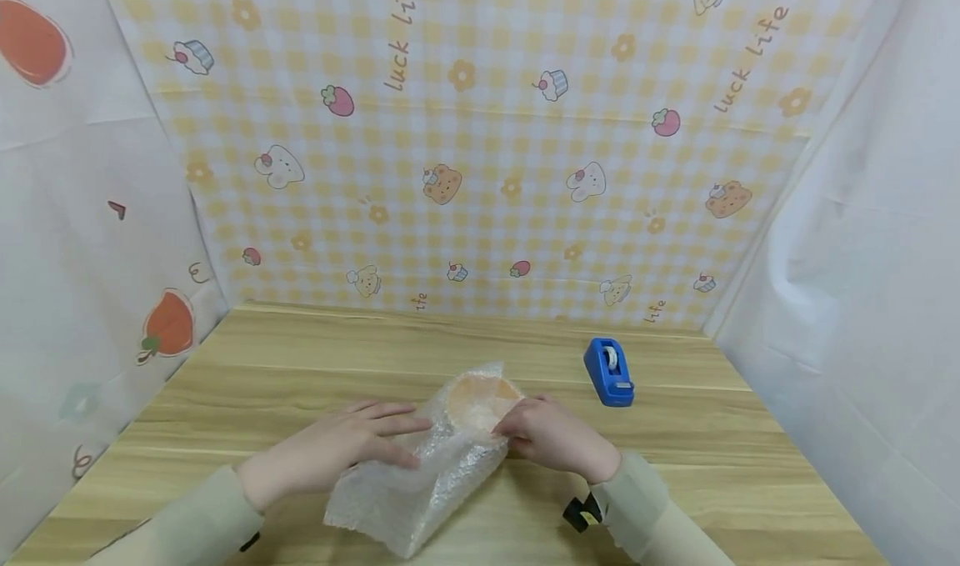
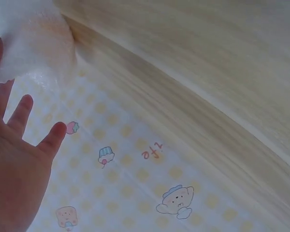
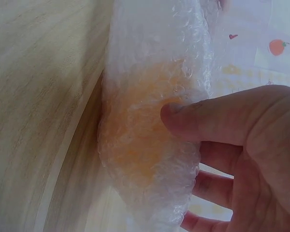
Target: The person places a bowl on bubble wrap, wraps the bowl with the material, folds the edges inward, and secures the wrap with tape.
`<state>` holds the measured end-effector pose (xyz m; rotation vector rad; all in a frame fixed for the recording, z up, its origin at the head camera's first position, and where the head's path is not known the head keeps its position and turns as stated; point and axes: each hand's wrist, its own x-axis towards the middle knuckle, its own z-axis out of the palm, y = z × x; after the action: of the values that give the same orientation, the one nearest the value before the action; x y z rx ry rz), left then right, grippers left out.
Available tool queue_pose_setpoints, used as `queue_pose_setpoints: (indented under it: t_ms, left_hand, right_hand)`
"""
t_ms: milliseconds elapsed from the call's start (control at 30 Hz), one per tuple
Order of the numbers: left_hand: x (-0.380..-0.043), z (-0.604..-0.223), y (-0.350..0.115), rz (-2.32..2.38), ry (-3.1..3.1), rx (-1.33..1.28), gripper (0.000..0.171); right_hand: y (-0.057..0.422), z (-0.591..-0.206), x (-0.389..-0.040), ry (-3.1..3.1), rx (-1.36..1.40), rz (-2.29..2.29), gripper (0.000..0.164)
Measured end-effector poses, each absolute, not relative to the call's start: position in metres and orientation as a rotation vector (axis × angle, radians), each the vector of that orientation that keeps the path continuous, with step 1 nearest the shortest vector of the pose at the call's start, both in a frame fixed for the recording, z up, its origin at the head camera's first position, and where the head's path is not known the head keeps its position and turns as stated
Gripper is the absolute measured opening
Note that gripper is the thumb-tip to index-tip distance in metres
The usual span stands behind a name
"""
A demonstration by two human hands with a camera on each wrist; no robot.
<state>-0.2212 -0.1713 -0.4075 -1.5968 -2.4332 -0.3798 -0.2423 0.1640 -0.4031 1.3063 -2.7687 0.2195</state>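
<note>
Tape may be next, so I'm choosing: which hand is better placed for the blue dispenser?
Right hand, I'd say: it is nearer the tape dispenser, beyond it on the right. But it grips the bubble wrap, so the left hand should probably steady that first.

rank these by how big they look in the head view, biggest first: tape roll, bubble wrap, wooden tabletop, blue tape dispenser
1. wooden tabletop
2. bubble wrap, clearly larger in view, though nearer the camera than the dispenser
3. blue tape dispenser
4. tape roll, seated inside the dispenser
</note>
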Motion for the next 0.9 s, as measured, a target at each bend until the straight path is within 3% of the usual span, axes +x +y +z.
queue_pose_setpoints:
  t_ms: [133, 467, 700, 900]
  left_hand:
    - [-0.226, -0.404, -0.163, -0.545, -2.467, -1.642, 0.025]
    - [-0.246, -0.403, -0.138, -1.110, -2.666, -1.641, 0.035]
    - [-0.260, -0.405, -0.124, -1.380, -2.693, -1.481, 0.020]
    - [-0.268, -0.403, -0.112, -1.327, -2.671, -1.377, 0.020]
  right_hand:
    - [0.163, -0.402, -0.242, -2.780, 1.297, 0.219, 0.018]
    - [0.163, -0.402, -0.243, -2.789, 1.295, 0.215, 0.017]
    - [0.161, -0.406, -0.244, -2.754, 1.314, 0.176, 0.017]
    - [0.159, -0.407, -0.243, -2.742, 1.307, 0.141, 0.016]
